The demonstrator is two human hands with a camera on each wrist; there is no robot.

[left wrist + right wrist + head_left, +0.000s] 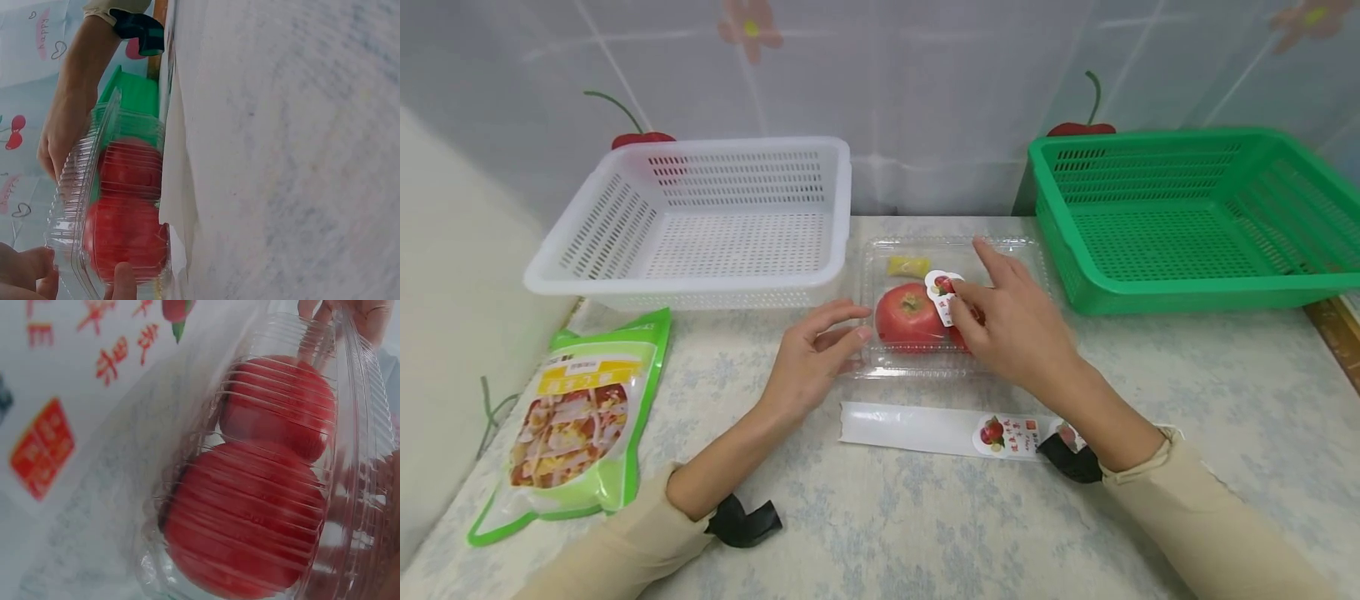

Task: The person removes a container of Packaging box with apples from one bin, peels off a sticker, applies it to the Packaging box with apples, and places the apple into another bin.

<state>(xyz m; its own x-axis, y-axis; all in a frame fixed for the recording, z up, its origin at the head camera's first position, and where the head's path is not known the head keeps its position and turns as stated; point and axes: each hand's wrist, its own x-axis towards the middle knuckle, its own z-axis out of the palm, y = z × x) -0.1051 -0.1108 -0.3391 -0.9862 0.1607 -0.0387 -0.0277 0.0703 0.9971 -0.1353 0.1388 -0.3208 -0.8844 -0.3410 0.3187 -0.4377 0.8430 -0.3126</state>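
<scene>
A clear plastic clamshell box (pixel 883 367), lid down, holds large red fruits (pixel 904 315) and a small yellow packet (pixel 908 267). Over the lid, my right hand (pixel 1015 321) pinches the edge of a white sticker (pixel 942 287) with a fruit picture between thumb and index finger; the other fingers extend past it. My left hand (pixel 808 358) rests at the box's left edge, its fingers loosely bent. In the left wrist view, the left thumb (pixel 125 282) overlaps the box's side wall and the other fingertips lie by the lid rim.
In front of the box lies a white backing strip (pixel 910 425) with printed stickers. A white basket (pixel 737 287) stands back left, a green basket (pixel 1195 292) back right. On the left is a green-edged food bag (pixel 576 425). Black straps (pixel 741 523) hang at both cuffs.
</scene>
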